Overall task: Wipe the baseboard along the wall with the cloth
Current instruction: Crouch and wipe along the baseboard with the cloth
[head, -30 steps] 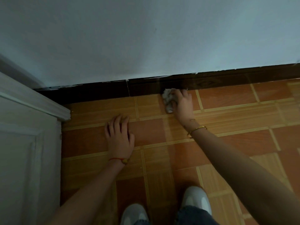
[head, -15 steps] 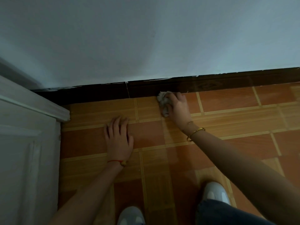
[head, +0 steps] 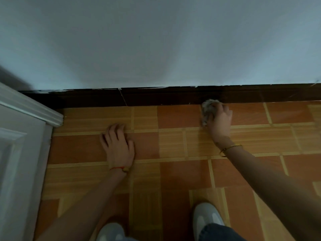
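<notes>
A dark brown baseboard [head: 156,97] runs along the foot of the pale wall, with a thin light crack left of centre. My right hand [head: 219,119] grips a crumpled whitish cloth [head: 207,108] and holds it against the bottom edge of the baseboard, right of centre. A gold bangle sits on that wrist. My left hand [head: 118,145] rests on the tiled floor with its fingers bent a little, holding nothing. It wears a red string bracelet.
A white panelled door and its frame [head: 26,136] stand at the left, next to the baseboard's left end. Orange and tan floor tiles [head: 173,171] fill the lower view. My two light shoes [head: 207,218] are at the bottom edge.
My right hand has slid the cloth to the right along the baseboard. The view has shifted with it. My left hand stays planted on the floor.
</notes>
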`<state>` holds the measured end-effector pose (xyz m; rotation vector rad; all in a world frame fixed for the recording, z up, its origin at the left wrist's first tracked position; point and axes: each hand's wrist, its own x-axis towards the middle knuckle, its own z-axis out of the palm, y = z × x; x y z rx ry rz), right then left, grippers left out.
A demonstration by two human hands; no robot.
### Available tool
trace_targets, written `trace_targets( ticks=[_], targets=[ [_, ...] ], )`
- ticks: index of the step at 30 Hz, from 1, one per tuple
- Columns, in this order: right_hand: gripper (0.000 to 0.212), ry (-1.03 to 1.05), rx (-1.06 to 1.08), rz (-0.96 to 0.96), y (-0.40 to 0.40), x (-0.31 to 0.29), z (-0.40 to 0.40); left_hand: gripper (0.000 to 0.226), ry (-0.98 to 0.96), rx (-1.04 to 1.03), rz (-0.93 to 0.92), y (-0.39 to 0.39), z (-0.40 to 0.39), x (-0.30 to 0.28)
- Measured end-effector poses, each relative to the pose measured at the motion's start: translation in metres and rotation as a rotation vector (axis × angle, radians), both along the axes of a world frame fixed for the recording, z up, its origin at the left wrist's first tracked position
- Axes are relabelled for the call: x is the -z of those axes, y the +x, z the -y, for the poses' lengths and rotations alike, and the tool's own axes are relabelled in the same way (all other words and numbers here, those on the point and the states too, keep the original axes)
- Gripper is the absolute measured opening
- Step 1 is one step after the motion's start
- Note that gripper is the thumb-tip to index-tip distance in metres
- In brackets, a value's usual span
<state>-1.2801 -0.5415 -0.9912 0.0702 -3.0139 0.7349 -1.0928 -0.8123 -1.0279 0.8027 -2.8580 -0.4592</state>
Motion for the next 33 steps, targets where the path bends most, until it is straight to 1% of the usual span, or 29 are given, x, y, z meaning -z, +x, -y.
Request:
trace_targets(
  ticks=[5,7,9,12,14,19,23,25,30,33],
  targets=[
    [0.043,-0.072,-0.419,-0.008,0.02,0.005,0.062,0.05,-0.072,0.146,-0.014,-0.01,-0.025,-0.001],
    [0.04,-0.067,-0.477,-0.016,0.019,0.007,0.074,0.048,-0.083,0.213,-0.013,-0.013,-0.033,-0.003],
    [0.036,-0.07,-0.467,-0.019,0.014,0.009,0.069,0.048,-0.081,0.239,-0.008,-0.016,-0.039,-0.005],
    [0.036,-0.061,-0.411,-0.037,0.005,0.009,0.035,0.048,-0.052,0.225,0.002,-0.022,-0.048,-0.009],
    [0.037,-0.047,-0.33,-0.036,-0.004,0.006,0.006,0.048,-0.037,0.22,0.004,-0.025,-0.055,-0.009],
    [0.039,0.008,-0.047,-0.009,-0.03,0.005,-0.062,0.048,-0.008,0.225,-0.008,-0.03,-0.072,-0.006],
    [0.043,-0.009,0.063,-0.007,-0.026,0.002,-0.054,0.051,0.026,0.217,0.003,-0.04,-0.088,0.003],
    [0.044,-0.041,0.031,-0.024,-0.017,0.002,-0.033,0.051,0.021,0.221,0.018,-0.047,-0.093,0.006],
    [0.04,-0.08,-0.231,-0.019,0.004,0.007,0.021,0.051,-0.016,0.213,0.017,-0.05,-0.094,0.012],
    [0.034,-0.104,-0.367,-0.051,0.013,0.009,0.038,0.051,-0.028,0.212,-0.013,-0.048,-0.094,0.014]
  ],
)
